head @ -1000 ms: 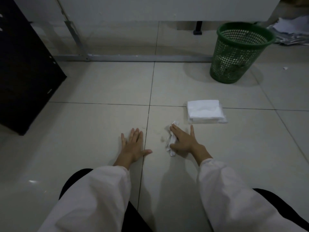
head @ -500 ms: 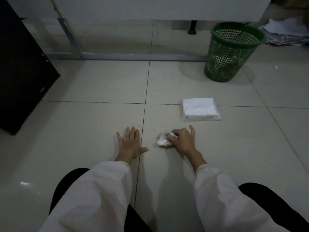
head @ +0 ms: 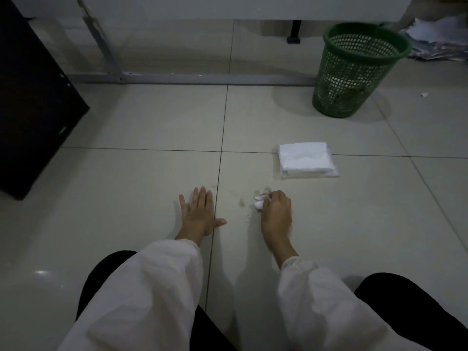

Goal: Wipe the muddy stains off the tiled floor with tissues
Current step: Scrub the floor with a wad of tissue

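Observation:
My right hand (head: 276, 214) is closed around a crumpled white tissue (head: 258, 204), pressing it on the pale tiled floor (head: 354, 224); only a small white part shows past the fingers. Faint brown muddy stains (head: 241, 201) lie on the tile just left of the tissue and beyond the fingertips. My left hand (head: 200, 214) rests flat on the floor, fingers spread, beside the grout line and holding nothing. A pack of white tissues (head: 307, 159) lies on the floor a little beyond my right hand.
A green mesh wastebasket (head: 354, 72) stands at the back right. A dark cabinet (head: 30, 105) fills the left side. A grey metal frame bar (head: 202, 78) runs along the floor at the back. Loose papers (head: 440, 36) lie at the far right. My dark-clad knees frame the bottom.
My right hand has bunched the flat tissue into a wad and curled tighter over it. The brown smears beside it show more. My left hand stays planted.

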